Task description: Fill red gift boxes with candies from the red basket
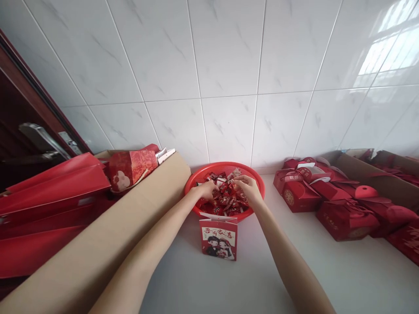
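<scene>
Both of my hands reach into a round red plastic basket of wrapped candies. My left hand is at the basket's left side, its fingers curled down among the candies; what they hold, if anything, is hidden. On the right, my right hand has its thumb and fingertips pinched together over the candies, and whatever is between them is too small to make out. In front of the basket stands a red paper gift bag upright, with a cartoon bride and groom on its face.
A long cardboard box holding red bags lies on the left, close to my left arm. Several red gift boxes stand at the right, before another cardboard box. Behind is a tiled wall; a door handle shows far left.
</scene>
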A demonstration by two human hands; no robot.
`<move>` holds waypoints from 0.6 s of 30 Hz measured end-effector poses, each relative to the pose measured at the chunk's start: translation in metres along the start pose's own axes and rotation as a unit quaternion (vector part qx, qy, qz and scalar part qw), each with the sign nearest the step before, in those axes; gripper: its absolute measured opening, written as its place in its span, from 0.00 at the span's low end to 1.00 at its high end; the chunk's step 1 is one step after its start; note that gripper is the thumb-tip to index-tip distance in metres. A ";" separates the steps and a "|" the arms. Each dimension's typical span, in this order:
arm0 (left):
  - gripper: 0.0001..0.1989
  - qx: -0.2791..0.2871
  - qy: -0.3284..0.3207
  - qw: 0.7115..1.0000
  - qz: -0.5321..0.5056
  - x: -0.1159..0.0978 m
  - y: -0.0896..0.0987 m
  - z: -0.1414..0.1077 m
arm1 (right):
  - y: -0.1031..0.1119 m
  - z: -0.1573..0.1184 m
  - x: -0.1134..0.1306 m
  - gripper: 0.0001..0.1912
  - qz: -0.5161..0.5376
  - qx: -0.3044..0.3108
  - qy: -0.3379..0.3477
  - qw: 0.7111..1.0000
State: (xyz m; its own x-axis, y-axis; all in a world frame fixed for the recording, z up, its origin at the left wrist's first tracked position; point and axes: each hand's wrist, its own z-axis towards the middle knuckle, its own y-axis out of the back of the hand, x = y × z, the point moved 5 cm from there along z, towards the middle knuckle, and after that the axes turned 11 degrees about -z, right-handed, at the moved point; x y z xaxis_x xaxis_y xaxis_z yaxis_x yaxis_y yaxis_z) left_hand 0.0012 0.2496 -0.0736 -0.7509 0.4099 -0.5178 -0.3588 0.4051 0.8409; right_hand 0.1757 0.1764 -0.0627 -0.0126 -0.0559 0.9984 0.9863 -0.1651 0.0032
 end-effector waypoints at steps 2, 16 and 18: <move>0.12 0.018 0.008 1.000 -0.019 -0.003 -0.003 -0.001 | 0.000 -0.001 0.001 0.11 -0.005 0.004 0.000 1.000; 0.16 -0.160 -0.073 0.938 -0.298 -0.020 0.024 -0.016 | -0.002 -0.006 0.006 0.17 -0.033 0.026 0.017 0.999; 0.17 -0.134 -0.095 0.917 -0.363 -0.030 0.022 -0.019 | -0.005 -0.009 0.009 0.19 -0.025 0.065 0.027 0.997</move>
State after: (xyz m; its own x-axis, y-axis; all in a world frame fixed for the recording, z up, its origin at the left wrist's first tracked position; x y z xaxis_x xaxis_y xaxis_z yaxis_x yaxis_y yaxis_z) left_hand 0.0050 0.2304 -0.0366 -0.1596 0.2578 -0.9529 -0.8684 0.4225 0.2598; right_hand 0.1693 0.1680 -0.0541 -0.0672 -0.1049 0.9922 0.9972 -0.0409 0.0632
